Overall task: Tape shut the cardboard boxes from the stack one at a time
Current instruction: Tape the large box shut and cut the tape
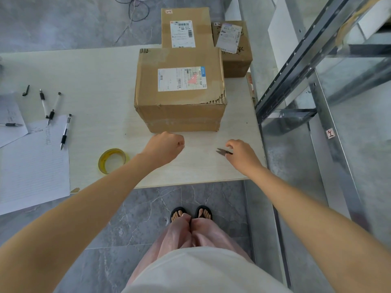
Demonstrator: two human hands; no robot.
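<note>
A large cardboard box [179, 89] with a white shipping label stands closed on the pale table [95, 81]. Behind it stand two more boxes, a tall one [186, 26] and a smaller one [232, 47] to its right. A roll of clear yellowish tape [112, 160] lies on the table near the front edge. My left hand [167, 148] hovers in a fist just in front of the large box and holds nothing. My right hand [241, 154] pinches small black thread snips [224, 151] on the table at the front right.
Several pens [49, 108] and sheets of paper [31, 163] lie on the table's left part. A metal rack frame [296, 70] stands close to the table's right edge. Cables [135, 7] lie on the grey floor beyond the table. My feet in sandals are below the front edge.
</note>
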